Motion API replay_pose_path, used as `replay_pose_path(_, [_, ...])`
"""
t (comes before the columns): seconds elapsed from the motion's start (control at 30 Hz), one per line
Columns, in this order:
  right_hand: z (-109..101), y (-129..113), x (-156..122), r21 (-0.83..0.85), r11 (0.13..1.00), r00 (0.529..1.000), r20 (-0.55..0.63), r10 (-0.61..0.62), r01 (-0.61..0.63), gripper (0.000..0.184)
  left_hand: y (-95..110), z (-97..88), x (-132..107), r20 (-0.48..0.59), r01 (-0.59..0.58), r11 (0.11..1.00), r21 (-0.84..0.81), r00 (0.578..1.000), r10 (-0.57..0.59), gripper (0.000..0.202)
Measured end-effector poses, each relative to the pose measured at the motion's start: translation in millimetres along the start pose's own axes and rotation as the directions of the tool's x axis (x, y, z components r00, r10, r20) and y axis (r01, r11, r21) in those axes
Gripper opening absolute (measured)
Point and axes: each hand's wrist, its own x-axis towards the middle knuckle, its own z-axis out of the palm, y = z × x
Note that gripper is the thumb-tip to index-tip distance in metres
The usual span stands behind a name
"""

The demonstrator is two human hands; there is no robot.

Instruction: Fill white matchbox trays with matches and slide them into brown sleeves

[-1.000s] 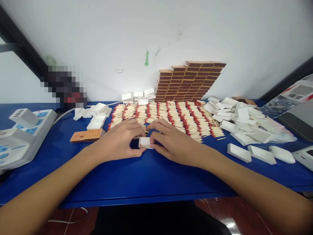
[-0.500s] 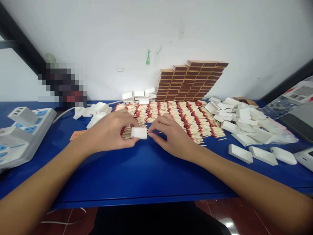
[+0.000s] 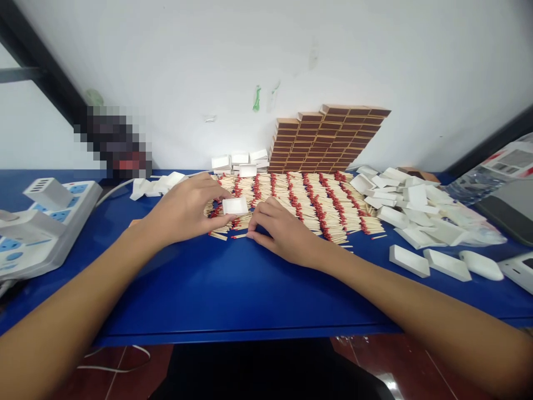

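Note:
My left hand (image 3: pixel 189 208) pinches a small white matchbox tray (image 3: pixel 235 206) between thumb and fingers, its open side tilted toward me. No matches show inside the tray. Just right of it, my right hand (image 3: pixel 281 230) is closed, with thumb and forefinger at the end of a single matchstick (image 3: pixel 239 236) low over the blue table; its red head points left. Behind both hands spread rows of red-headed matches (image 3: pixel 333 208), part of them hidden by the fingers.
A stepped stack of brown matchboxes (image 3: pixel 328 139) stands against the wall, with several white trays (image 3: pixel 239 161) beside it. More white trays (image 3: pixel 410 205) are heaped at right. A white power strip (image 3: pixel 62 239) with plugs lies at left on the blue table (image 3: pixel 233 294).
The tray in my left hand has risen and tilted, so its inside shows more. My right hand has moved slightly left and down, and a matchstick now shows at its fingertips.

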Motion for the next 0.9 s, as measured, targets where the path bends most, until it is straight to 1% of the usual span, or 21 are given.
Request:
replay_pose_path(0.1, [-10.5, -1.0, -5.2, -0.063, 0.998, 0.997, 0.070, 0.028, -0.024, 0.016, 2.2, 1.9, -0.4, -0.003, 0.005, 1.000, -0.002, 1.000, -0.005, 0.043])
replay_pose_path(0.17, [-18.9, 1.0, -9.6, -0.088, 0.995, 0.996, 0.074, 0.047, -0.040, 0.017, 4.2, 2.8, -0.3, 0.001, -0.003, 1.000, -0.013, 1.000, 0.003, 0.040])
replay_pose_path(0.27, [-31.4, 5.9, -14.2, -0.130, 0.990, 0.998, 0.014, 0.064, -0.062, 0.015, 8.7, 4.2, 0.2, 0.013, -0.026, 0.998, -0.049, 1.000, 0.026, 0.035])
replay_pose_path(0.37, [-39.5, 6.9, -14.7, -0.185, 0.980, 0.996, -0.068, 0.060, -0.071, 0.015, 16.2, 6.8, 0.8, 0.022, -0.013, 0.995, -0.104, 1.000, 0.016, 0.033])
replay_pose_path(0.43, [-40.3, 3.5, -13.6, -0.219, 0.974, 0.994, -0.097, 0.043, -0.063, 0.016, 22.8, 9.7, 1.3, -0.006, -0.021, 0.991, -0.133, 1.000, 0.020, 0.032])
replay_pose_path(0.6, [-31.6, -7.3, -11.4, -0.293, 0.956, 0.998, -0.070, 0.004, -0.024, 0.016, 38.2, 17.5, 2.2, -0.099, -0.116, 0.982, -0.150, 0.990, 0.102, 0.025])
replay_pose_path(0.67, [-28.7, -7.8, -12.2, -0.276, 0.961, 0.998, -0.063, 0.005, -0.022, 0.014, 40.8, 19.4, 2.2, -0.112, -0.138, 0.977, -0.164, 0.986, 0.121, 0.024])
replay_pose_path(0.77, [-27.9, -4.9, -15.0, -0.190, 0.981, 0.998, -0.056, 0.023, -0.033, 0.013, 41.0, 20.6, 1.8, -0.110, -0.156, 0.971, -0.179, 0.984, 0.138, 0.024])
replay_pose_path(0.9, [-30.0, -1.4, -18.8, -0.098, 0.994, 0.999, -0.016, 0.044, -0.046, 0.015, 39.8, 19.3, 2.0, -0.091, -0.148, 0.970, -0.192, 0.987, 0.133, 0.024])
